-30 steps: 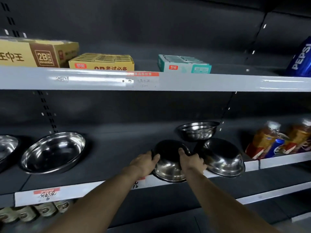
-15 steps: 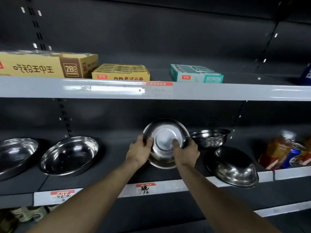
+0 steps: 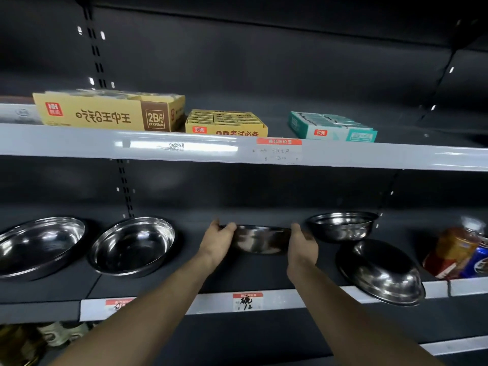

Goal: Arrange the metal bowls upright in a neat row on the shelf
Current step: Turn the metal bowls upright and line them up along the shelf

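Observation:
A small metal bowl (image 3: 260, 239) is upright between my hands over the middle of the dark shelf (image 3: 277, 273). My left hand (image 3: 217, 240) grips its left rim and my right hand (image 3: 302, 245) grips its right rim. Two wide shallow bowls (image 3: 133, 244) (image 3: 37, 245) stand upright on the left. A deeper bowl (image 3: 343, 225) stands upright to the right, resting on top of an overturned bowl (image 3: 381, 272) that leans at the shelf's front edge.
Bottles and a blue can (image 3: 459, 252) lie at the shelf's right end. The upper shelf (image 3: 158, 146) carries yellow boxes (image 3: 105, 112) and a teal box (image 3: 331, 126). A price tag (image 3: 247, 301) sits on the front rail. Jars (image 3: 58, 334) stand on the lower shelf at left.
Both hands lifted the small bowl from the shelf front, turned it from upside down to upright, and moved it back over the shelf. My view shifted left and up.

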Demonstrator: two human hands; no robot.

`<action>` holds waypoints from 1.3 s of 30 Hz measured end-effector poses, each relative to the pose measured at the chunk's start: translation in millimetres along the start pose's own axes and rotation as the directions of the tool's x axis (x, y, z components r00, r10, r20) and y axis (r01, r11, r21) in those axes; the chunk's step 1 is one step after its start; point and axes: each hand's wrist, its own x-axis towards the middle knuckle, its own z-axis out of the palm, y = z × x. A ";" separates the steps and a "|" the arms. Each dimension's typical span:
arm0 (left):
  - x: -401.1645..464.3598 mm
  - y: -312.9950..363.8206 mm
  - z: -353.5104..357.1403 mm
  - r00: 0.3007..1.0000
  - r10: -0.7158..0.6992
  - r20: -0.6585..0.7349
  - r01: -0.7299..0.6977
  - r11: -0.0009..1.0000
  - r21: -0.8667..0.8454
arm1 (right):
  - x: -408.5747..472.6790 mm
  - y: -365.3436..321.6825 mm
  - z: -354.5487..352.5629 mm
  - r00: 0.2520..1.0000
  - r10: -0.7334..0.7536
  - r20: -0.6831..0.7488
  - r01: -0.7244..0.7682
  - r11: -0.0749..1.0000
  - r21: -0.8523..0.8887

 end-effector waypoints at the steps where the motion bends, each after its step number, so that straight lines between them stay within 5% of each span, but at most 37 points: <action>1: -1.4 -1.8 -1.9 1.000 0.021 0.020 -0.022 0.999 0.039 | 0.4 1.5 -0.3 1.000 0.010 0.010 -0.010 1.000 -0.028; 11: -3.1 -12.0 -28.4 0.975 0.091 0.202 -0.170 0.891 0.421 | -5.9 13.4 -2.8 0.989 0.133 0.066 -0.124 0.985 -0.120; 13: -0.6 -14.4 -40.0 0.977 0.093 0.194 -0.195 0.768 0.610 | -4.2 16.1 -3.0 0.990 0.122 0.065 -0.112 0.983 -0.145; 16: 0.6 -15.8 -60.4 0.966 0.177 0.188 -0.249 0.446 0.860 | -3.5 19.3 -1.3 0.992 0.112 0.060 -0.102 0.984 -0.147; 20: 3.2 -15.1 -86.3 0.956 0.243 0.166 -0.216 0.193 0.957 | -2.8 24.7 5.9 0.991 0.107 0.076 -0.094 0.983 -0.155; 39: 2.3 -20.5 -114.8 0.990 0.126 0.058 -0.085 0.226 0.970 | 4.2 61.9 41.9 0.986 0.096 0.139 -0.048 0.949 -0.311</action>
